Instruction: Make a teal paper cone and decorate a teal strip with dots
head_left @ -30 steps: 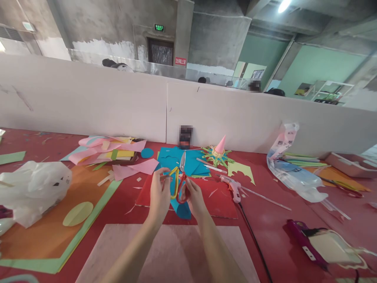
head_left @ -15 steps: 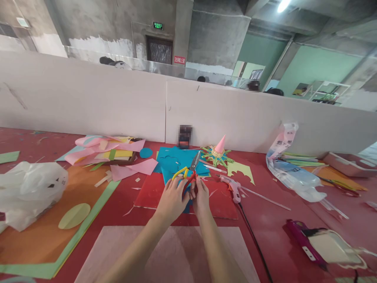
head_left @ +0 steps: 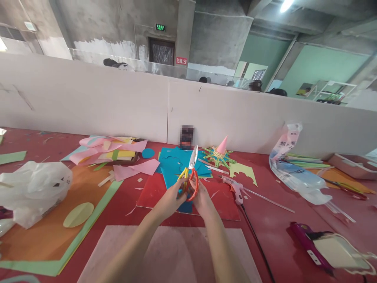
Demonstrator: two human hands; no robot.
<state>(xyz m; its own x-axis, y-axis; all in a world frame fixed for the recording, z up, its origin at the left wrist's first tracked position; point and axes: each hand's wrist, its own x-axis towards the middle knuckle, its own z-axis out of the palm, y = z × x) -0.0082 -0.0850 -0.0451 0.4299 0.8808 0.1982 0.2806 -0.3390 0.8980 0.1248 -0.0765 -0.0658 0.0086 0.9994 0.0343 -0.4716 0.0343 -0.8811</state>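
In the middle of the head view, a pair of scissors [head_left: 193, 159] with one yellow and one red handle points away from me, its blades nearly together. My left hand [head_left: 172, 195] is closed around the yellow handle side. On the other side, my right hand [head_left: 203, 197] grips by the red handle; its fingertips are partly hidden behind the loop. Beneath and beyond the hands lie sheets of blue paper [head_left: 167, 167], some with scalloped cut edges. These rest partly on a red board [head_left: 219, 200].
A pink glue gun [head_left: 236, 188] with a black cord lies right of the hands. Behind it stands a pink paper cone [head_left: 222, 146] on a woven, spiky base. Pink paper scraps [head_left: 137, 169] and a white plastic bag [head_left: 35, 188] are left. A purple power strip [head_left: 309, 245] sits front right.
Both hands have turned the scissors more upright, so the red loop now faces me. My left hand has dropped from over the handles to their side. The view has shifted slightly.
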